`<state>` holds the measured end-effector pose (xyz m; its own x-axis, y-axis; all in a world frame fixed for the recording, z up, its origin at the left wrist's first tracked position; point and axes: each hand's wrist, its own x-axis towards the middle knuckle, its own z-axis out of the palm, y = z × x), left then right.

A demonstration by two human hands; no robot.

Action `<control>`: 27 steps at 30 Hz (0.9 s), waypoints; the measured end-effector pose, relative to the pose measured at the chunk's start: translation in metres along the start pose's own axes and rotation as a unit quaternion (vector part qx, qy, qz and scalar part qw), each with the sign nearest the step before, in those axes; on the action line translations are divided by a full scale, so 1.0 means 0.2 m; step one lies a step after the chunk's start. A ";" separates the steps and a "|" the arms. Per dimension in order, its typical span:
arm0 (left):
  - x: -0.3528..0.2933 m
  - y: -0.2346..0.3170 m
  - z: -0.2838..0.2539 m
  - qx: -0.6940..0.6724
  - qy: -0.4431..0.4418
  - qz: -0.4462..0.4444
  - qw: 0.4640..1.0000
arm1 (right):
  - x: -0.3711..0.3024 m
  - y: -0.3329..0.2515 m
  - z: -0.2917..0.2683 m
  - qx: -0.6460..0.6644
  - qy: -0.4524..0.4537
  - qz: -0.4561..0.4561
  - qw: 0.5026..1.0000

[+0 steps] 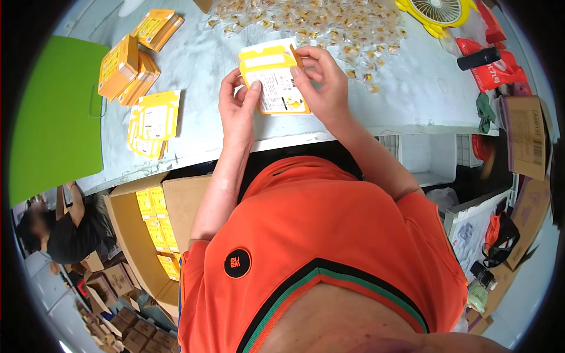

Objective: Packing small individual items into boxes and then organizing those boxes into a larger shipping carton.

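A yellow and white printed carton (275, 88) is held up between my two hands, just above the near edge of the table (400, 106). It looks flat or only partly unfolded, with a flap at its top and an orange side panel at the right. My left hand (240, 103) grips its left edge, thumb on the printed face. On the right side, my right hand (323, 85) has its thumb against the face and its fingers around the orange panel. To the left lies a pile of flat yellow cartons (156, 120), with bundled stacks (119, 66) behind it.
Small clear packets (329, 26) are spread across the table's far side. A yellow fan (436, 10), a red bag (500, 73) and a black cylinder (478, 59) stand at right. Below left, an open cardboard box (132, 235) holds yellow boxes; another person (76, 232) is beyond it.
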<state>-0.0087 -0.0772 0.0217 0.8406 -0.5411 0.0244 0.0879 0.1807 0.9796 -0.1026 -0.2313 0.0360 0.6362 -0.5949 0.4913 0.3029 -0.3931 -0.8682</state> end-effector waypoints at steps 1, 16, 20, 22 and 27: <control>-0.01 0.00 0.01 -0.003 0.007 0.011 1.000 | 0.00 0.01 0.00 -0.001 0.006 0.001 1.000; 0.03 -0.06 -0.01 0.183 0.063 0.168 0.966 | -0.06 0.10 0.05 0.079 0.006 0.198 0.977; 0.04 -0.08 -0.04 0.231 0.069 0.183 0.953 | -0.04 0.10 0.06 0.093 -0.004 0.238 0.967; 0.02 -0.02 0.03 0.160 0.080 0.151 0.972 | -0.03 0.11 0.10 0.134 0.037 0.232 0.963; 0.06 -0.03 0.00 0.165 0.087 0.167 0.968 | -0.02 0.10 0.10 0.141 0.009 0.207 0.968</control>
<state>0.0003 -0.0855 0.0163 0.8722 -0.3464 0.3455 -0.3560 0.0349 0.9338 -0.0838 -0.2230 0.0155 0.7331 -0.6732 0.0971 0.2088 0.0869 -0.9741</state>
